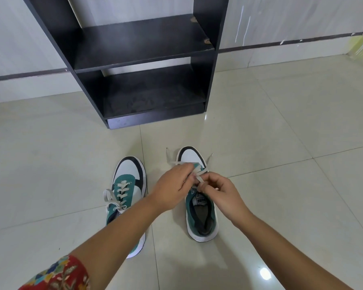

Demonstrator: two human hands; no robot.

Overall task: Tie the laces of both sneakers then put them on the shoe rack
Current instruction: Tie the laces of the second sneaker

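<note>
Two green, white and black sneakers stand on the tiled floor, toes toward the rack. The left sneaker point(127, 185) has loose white laces trailing off its left side; my left forearm crosses over its heel. Above the tongue of the right sneaker point(200, 214), my left hand point(172, 187) and my right hand point(220, 192) meet, each pinching part of its white laces point(199, 174). Two lace ends stick out past the toe on either side. The black shoe rack point(143, 57) stands ahead with two bare shelves.
The rack backs onto a pale wall with a dark skirting stripe point(281, 43). Glossy cream floor tiles point(281, 143) spread all around the sneakers. A yellowish object point(360, 47) sits in the far right corner.
</note>
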